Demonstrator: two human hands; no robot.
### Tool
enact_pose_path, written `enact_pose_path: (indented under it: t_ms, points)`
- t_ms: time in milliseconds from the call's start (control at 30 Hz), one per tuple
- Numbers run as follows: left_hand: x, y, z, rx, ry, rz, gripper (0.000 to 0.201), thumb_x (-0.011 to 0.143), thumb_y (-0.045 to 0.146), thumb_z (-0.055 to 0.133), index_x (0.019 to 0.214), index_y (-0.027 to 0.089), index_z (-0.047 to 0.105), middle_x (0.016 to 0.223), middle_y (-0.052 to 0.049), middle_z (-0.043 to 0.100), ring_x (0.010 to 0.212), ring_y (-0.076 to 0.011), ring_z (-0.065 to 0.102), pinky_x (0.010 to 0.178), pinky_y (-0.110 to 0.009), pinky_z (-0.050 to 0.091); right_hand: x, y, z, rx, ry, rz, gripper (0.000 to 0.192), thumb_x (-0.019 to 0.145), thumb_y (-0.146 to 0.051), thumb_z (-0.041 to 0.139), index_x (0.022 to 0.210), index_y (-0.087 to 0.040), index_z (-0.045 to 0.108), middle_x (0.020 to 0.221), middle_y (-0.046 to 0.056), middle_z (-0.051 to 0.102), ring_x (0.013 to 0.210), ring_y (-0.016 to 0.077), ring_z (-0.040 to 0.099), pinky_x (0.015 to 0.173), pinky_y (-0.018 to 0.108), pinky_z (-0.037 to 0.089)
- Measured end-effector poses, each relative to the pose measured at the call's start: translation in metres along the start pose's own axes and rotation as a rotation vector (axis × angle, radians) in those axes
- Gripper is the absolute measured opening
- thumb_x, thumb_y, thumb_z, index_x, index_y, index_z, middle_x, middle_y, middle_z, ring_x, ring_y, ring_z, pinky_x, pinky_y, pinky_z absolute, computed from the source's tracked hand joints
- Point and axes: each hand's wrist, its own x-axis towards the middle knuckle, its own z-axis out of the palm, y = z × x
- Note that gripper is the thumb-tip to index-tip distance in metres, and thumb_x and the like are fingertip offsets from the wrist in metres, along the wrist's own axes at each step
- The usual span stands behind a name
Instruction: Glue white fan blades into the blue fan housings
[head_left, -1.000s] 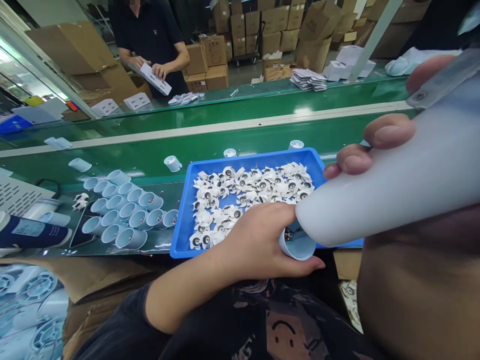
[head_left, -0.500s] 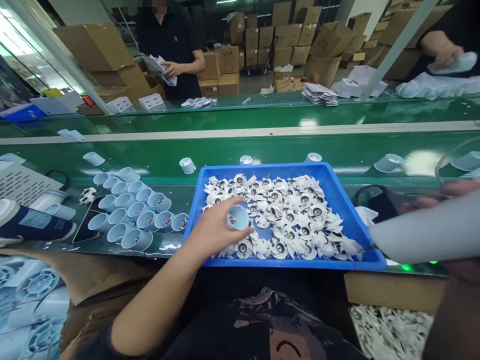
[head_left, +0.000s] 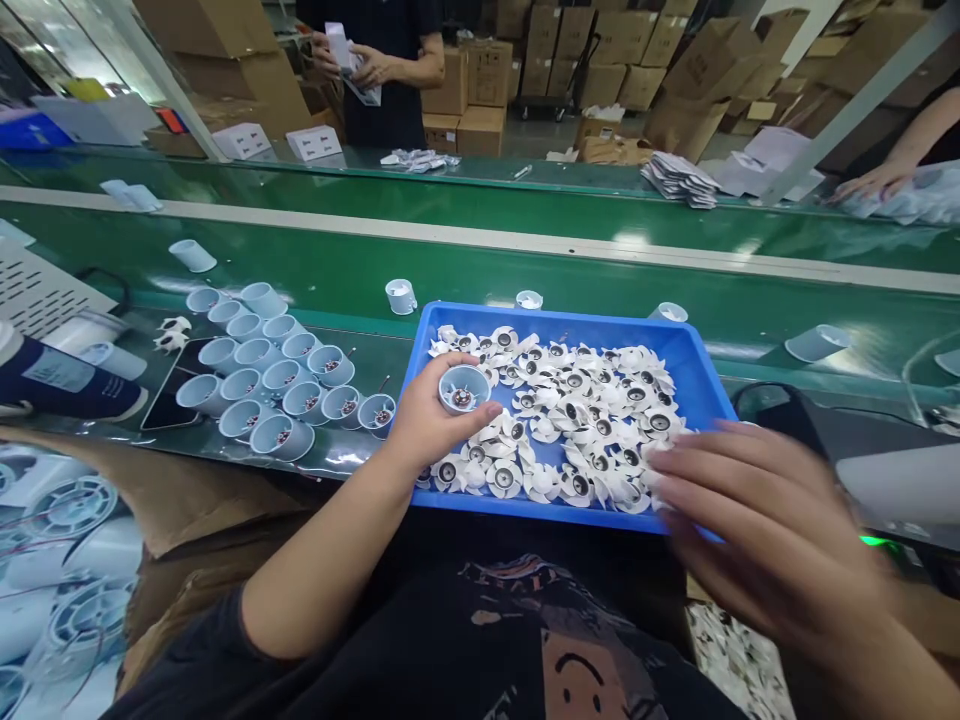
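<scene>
Left hand (head_left: 439, 415) pinching a small white cup housing (head_left: 463, 388) over the near-left corner of the blue tray (head_left: 694, 365), open end up, motor showing inside. Right hand (head_left: 750, 510) comes in blurred, fingers spread and loose, holding nothing, over the white fan blades (head_left: 570, 420) at the tray's near edge. Risk here, I'd say: that sweeping hand could knock blades over the rim, or the tilted cup could slip. Writing? The dark tube (head_left: 60, 375) on the table at far left has a label, too blurred to read
</scene>
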Motion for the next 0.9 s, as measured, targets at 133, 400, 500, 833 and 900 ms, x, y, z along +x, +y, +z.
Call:
enact_pose_path:
  t_ms: [133, 400, 500, 833, 900]
  points:
    - [-0.002, 0.0, 0.0, 0.027, -0.009, -0.001, 0.051, 0.064, 0.043, 0.078, 0.105, 0.02, 0.058, 0.091, -0.004, 0.069, 0.08, -0.0218, 0.065, 0.076, -0.036, 0.051, 0.056, 0.009, 0.054, -0.331, -0.31, -0.108, 0.023, 0.089, -0.009, 0.051, 0.103, -0.019, 0.067, 0.106, 0.007, 0.065, 0.097, 0.0245, 0.058, 0.084, 0.041, 0.047]
    - [-0.005, -0.001, 0.002, 0.08, -0.045, -0.018, 0.051, 0.067, 0.041, 0.078, 0.109, 0.022, 0.057, 0.106, -0.004, 0.065, 0.085, -0.0206, 0.063, 0.079, -0.036, 0.05, 0.09, 0.012, 0.091, -0.411, -0.438, 0.089, 0.013, 0.086, -0.003, 0.055, 0.083, -0.01, 0.065, 0.099, 0.009, 0.059, 0.099, 0.0225, 0.054, 0.089, 0.043, 0.045]
    - [-0.005, -0.004, 0.002, 0.12, -0.033, -0.031, 0.059, 0.066, 0.042, 0.079, 0.115, 0.024, 0.052, 0.115, -0.005, 0.062, 0.091, -0.0222, 0.062, 0.084, -0.04, 0.049, 0.09, 0.011, 0.086, -0.269, -0.365, 0.154, 0.018, 0.083, 0.0, 0.049, 0.084, -0.009, 0.064, 0.1, 0.013, 0.059, 0.103, 0.0287, 0.053, 0.094, 0.052, 0.04]
    - [-0.013, 0.009, 0.006, 0.18, -0.145, 0.226, 0.057, 0.071, 0.032, 0.074, 0.123, 0.021, 0.053, 0.13, -0.011, 0.058, 0.122, -0.0286, 0.053, 0.105, -0.048, 0.041, 0.068, 0.003, 0.043, 0.721, -0.068, 0.386, 0.041, 0.09, -0.049, 0.035, 0.112, -0.018, 0.049, 0.1, 0.011, 0.063, 0.085, 0.0196, 0.065, 0.079, 0.036, 0.056]
    - [-0.017, 0.018, 0.01, 0.23, -0.204, 0.342, 0.057, 0.07, 0.035, 0.078, 0.122, 0.022, 0.056, 0.128, -0.011, 0.061, 0.121, -0.0283, 0.054, 0.106, -0.048, 0.04, 0.063, -0.006, 0.038, 0.783, -0.019, 0.394, 0.039, 0.088, -0.05, 0.042, 0.107, -0.019, 0.052, 0.095, 0.009, 0.064, 0.079, 0.0186, 0.064, 0.075, 0.034, 0.056]
